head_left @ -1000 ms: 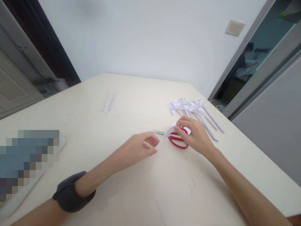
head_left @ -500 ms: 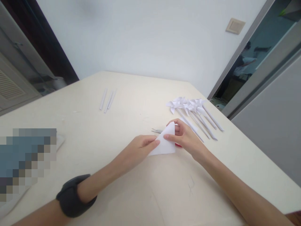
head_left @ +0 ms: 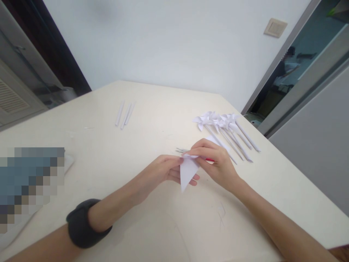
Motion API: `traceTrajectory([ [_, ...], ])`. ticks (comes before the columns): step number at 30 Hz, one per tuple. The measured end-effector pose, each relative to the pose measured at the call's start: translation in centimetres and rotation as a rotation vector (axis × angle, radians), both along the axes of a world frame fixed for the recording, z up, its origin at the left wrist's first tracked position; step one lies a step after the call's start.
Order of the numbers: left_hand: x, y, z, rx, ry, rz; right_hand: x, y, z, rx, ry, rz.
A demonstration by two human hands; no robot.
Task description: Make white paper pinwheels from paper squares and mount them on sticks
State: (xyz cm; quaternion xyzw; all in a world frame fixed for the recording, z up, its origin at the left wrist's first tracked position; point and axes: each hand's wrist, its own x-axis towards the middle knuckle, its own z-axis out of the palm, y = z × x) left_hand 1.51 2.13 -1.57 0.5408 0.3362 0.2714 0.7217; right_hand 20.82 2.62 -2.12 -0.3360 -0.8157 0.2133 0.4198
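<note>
A small folded sheet of white paper [head_left: 188, 173] is held between both hands above the table, one pointed corner hanging down. My left hand [head_left: 170, 167] pinches its left edge with the thumb, its other fingers stretched behind the sheet. My right hand [head_left: 215, 158] grips the upper right edge between thumb and fingers. Just behind the hands lie scissors; their metal blades [head_left: 181, 150] and part of a red handle [head_left: 209, 159] show, the rest being covered by my right hand.
Several white paper pinwheels [head_left: 215, 120] on rolled paper sticks lie at the back right. Three rolled paper tubes [head_left: 125, 114] rest at the back left. A pixelated object [head_left: 29, 182] is at the left edge. Through the doorway, a person [head_left: 283, 69] is visible.
The paper has been turned, so a corner now points down rather than up. My right hand has closed over its upper edge, and my left fingers have spread out behind it.
</note>
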Motion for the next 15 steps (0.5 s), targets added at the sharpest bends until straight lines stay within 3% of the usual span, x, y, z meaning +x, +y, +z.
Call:
traceTrajectory([
  [3,-0.1,0.0,0.3,-0.004,-0.052,-0.021,0.7,0.4,0.0,0.29,-0.133,0.081],
  [7,0.1,-0.1,0.5,-0.028,-0.059,-0.017,1.3,0.8,-0.3,0.462,-0.282,0.002],
  [11,0.3,-0.3,0.5,0.009,0.007,0.011,1.5,0.9,-0.6,0.54,-0.377,-0.018],
  [15,0.0,-0.1,0.2,0.031,0.027,-0.013,1.6,0.7,-0.3,0.5,-0.417,0.017],
])
